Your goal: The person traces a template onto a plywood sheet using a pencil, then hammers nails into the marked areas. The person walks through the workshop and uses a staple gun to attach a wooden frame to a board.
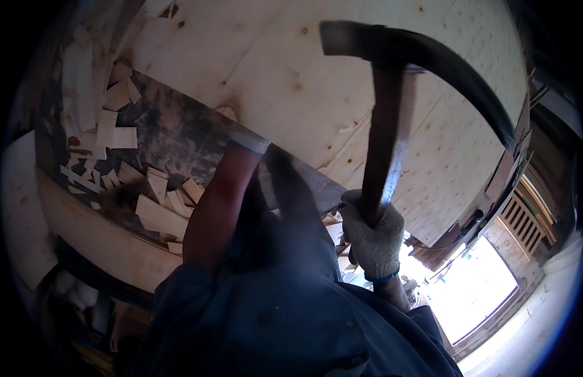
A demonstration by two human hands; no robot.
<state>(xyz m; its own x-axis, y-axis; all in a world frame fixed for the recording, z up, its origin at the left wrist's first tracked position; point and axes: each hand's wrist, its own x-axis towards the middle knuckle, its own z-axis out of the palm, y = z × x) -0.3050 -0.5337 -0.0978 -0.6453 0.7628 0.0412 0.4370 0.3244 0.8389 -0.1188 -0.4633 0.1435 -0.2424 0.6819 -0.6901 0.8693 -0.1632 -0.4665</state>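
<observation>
My right hand [374,234], in a pale knitted work glove with a blue cuff, is wrapped round the wooden handle of a claw hammer [392,113]. The hammer stands raised, its dark head uppermost and its long curved claw pointing right. Below it lies a large knotty plywood sheet [285,69]. My left arm reaches to the sheet's near edge, where my left hand [246,139] shows mostly as a blue-white glove cuff. A small pinkish patch lies at the edge just beyond it; the fingers are hidden or too dark to make out.
Wood offcuts [159,217] lie heaped on the dark, dusty floor [172,119] at the left. A curved-looking pale board [109,220] runs along the lower left. Slatted wood [527,223] and a bright opening [473,289] are at the right.
</observation>
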